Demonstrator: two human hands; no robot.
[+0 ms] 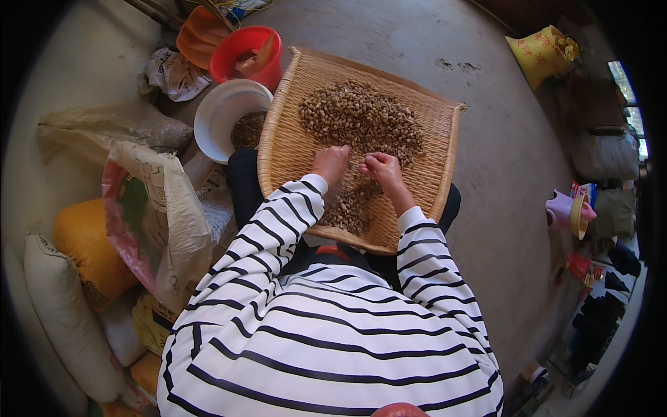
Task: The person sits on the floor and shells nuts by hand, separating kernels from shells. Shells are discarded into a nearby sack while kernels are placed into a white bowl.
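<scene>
A woven winnowing basket (439, 138) rests across my lap. A large heap of small brown, lumpy pieces (359, 112), perhaps dried pods or nuts, lies toward its far side. A smaller heap of similar pieces (344, 211) sits at the near edge, close to my body. Between the two heaps, my left hand (332, 162) hovers with curled fingers, its back turned up. My right hand (383, 168) is just beside it, thumb and fingertips pinched together. Whether either hand has a piece in its fingers is too small to see.
Left of the basket stands a white bucket (211, 122) with dark material inside. Behind it is a red bucket (216, 60). Open woven sacks (180, 224) and a full white sack (68, 318) crowd the left. A yellow sack (542, 54) stands far right on the concrete floor (505, 208).
</scene>
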